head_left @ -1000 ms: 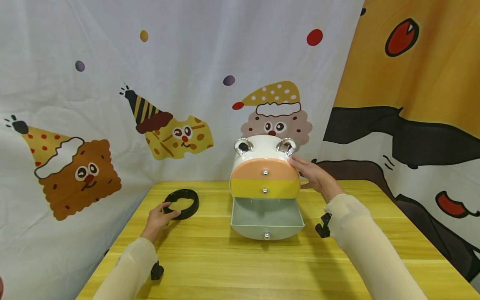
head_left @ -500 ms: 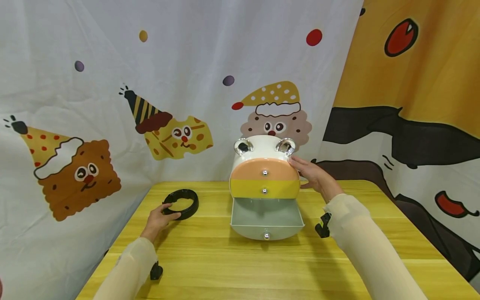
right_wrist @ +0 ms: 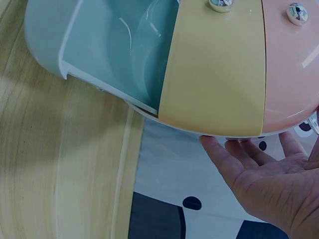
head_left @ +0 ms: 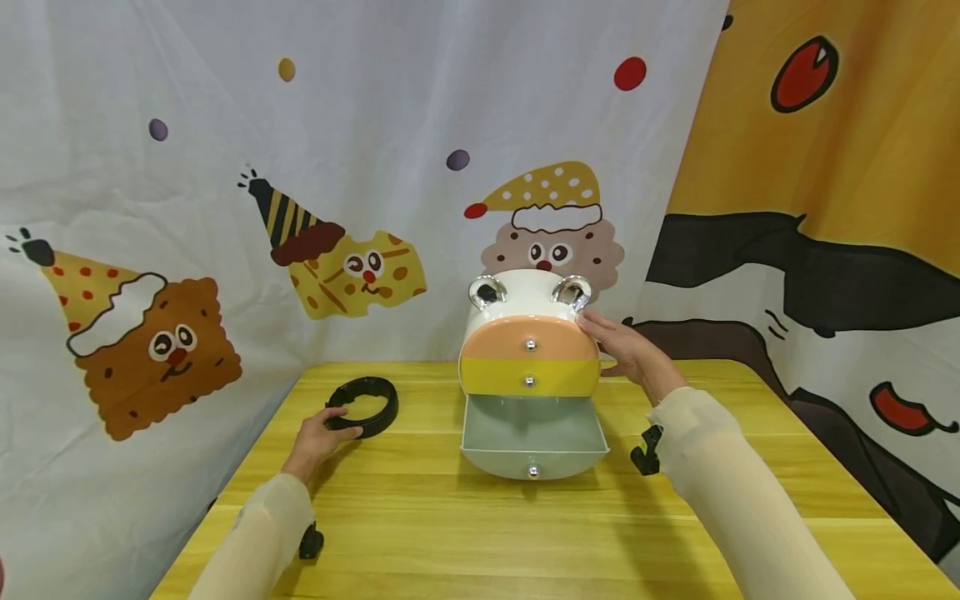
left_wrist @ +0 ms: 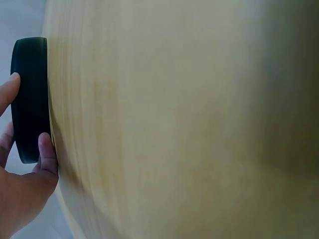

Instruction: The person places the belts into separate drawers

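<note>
At the left of the head view my left hand [head_left: 318, 442] holds a black ring-shaped band [head_left: 385, 417] by its near left edge, its fingers and thumb on the rim. In the left wrist view the band [left_wrist: 31, 104] shows its smooth outer wall. My right hand [head_left: 633, 354] rests on the right side of a small frog-shaped drawer cabinet [head_left: 528, 296], with fairly straight fingers. The cabinet's orange drawer [head_left: 495, 340] and yellow drawer [head_left: 487, 379] are closed. Its green bottom drawer [head_left: 495, 465] is pulled out, with nothing visible inside.
The cabinet stands on a yellow wood-grain table [head_left: 450, 542]. Behind hangs a cloth [head_left: 390, 100] printed with cartoon biscuits and cheese. Small black devices [head_left: 647, 452] are strapped to both wrists, over cream sleeves.
</note>
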The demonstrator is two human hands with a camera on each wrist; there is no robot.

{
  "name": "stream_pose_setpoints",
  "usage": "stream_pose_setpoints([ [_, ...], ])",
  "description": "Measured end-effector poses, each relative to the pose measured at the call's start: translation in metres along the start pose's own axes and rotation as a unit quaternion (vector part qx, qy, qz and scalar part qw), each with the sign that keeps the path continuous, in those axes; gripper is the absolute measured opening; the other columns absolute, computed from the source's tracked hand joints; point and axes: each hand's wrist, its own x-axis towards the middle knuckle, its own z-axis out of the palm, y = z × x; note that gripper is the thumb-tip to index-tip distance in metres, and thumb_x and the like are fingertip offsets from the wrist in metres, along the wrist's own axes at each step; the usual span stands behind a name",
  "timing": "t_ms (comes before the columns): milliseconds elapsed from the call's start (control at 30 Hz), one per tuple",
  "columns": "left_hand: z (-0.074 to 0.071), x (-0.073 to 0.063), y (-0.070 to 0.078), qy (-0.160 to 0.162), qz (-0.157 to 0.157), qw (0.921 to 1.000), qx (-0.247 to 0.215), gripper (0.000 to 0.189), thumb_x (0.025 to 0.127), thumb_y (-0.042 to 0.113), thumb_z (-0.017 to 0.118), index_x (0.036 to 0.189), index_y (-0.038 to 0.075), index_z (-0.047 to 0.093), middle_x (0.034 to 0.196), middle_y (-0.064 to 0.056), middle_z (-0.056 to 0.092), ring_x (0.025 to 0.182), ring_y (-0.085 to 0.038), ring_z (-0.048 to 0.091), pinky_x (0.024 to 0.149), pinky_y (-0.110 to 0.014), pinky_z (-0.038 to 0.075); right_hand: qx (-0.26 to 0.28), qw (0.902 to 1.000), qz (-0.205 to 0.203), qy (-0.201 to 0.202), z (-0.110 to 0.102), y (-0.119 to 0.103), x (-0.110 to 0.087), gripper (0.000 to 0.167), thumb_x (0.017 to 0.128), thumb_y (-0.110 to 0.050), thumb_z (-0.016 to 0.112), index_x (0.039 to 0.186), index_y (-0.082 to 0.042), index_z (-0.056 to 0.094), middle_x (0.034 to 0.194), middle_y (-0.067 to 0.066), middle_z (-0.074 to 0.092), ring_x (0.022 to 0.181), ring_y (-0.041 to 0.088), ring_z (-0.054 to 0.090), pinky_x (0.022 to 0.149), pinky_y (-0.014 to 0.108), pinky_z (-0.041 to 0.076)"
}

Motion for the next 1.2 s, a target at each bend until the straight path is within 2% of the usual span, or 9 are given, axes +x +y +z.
stream_pose_setpoints([
  [300,0.0039,-0.0013,0.0012,0.022,0.026,0.9994,0.012,0.060,0.089,0.018,0.076,0.135,-0.009,0.048,0.145,-0.034,0.036,0.133,-0.052,0.034,0.106,-0.060,0.034,-0.002,1.0000,0.000,-0.002,0.0003,-0.0004,0.0010,0.076,0.100,-0.059,0.043,0.160,-0.031,0.006,0.166,0.010,-0.001,0.149,0.042,0.006,0.108,0.066,0.028],
  [500,0.0056,-0.0017,0.0000,0.035,0.053,0.9978,0.019,0.047,0.089,0.014,0.076,0.124,-0.010,0.055,0.138,-0.036,0.044,0.126,-0.050,0.044,0.101,-0.058,0.040,-0.001,1.0000,-0.001,-0.005,0.0009,-0.0001,0.0017,0.078,0.099,-0.061,0.044,0.160,-0.032,0.007,0.166,0.010,0.000,0.149,0.042,0.007,0.108,0.066,0.028],
  [767,0.0091,-0.0004,0.0009,0.041,0.045,0.9975,0.037,0.039,0.088,0.018,0.077,0.115,-0.004,0.060,0.132,-0.029,0.050,0.123,-0.047,0.047,0.099,-0.057,0.042,-0.002,1.0000,-0.008,-0.003,-0.0019,0.0031,0.0012,0.079,0.098,-0.062,0.044,0.160,-0.031,0.005,0.166,0.010,-0.001,0.148,0.043,0.007,0.107,0.066,0.029],
  [933,0.0096,-0.0010,0.0005,0.045,0.044,0.9972,0.042,0.037,0.088,0.020,0.078,0.111,-0.003,0.061,0.129,-0.026,0.055,0.118,-0.043,0.051,0.093,-0.054,0.044,-0.003,0.9999,-0.008,-0.006,-0.0034,0.0038,0.0007,0.080,0.098,-0.062,0.045,0.160,-0.031,0.005,0.166,0.010,-0.001,0.148,0.043,0.007,0.107,0.065,0.030],
  [1200,0.0081,-0.0060,0.0015,0.045,0.051,0.9961,0.055,0.042,0.089,0.025,0.077,0.117,-0.002,0.061,0.129,-0.027,0.055,0.112,-0.042,0.055,0.093,-0.055,0.046,0.002,1.0000,-0.006,-0.005,-0.0036,0.0036,0.0019,0.081,0.097,-0.063,0.047,0.160,-0.031,0.007,0.166,0.010,0.001,0.148,0.042,0.009,0.108,0.066,0.028],
])
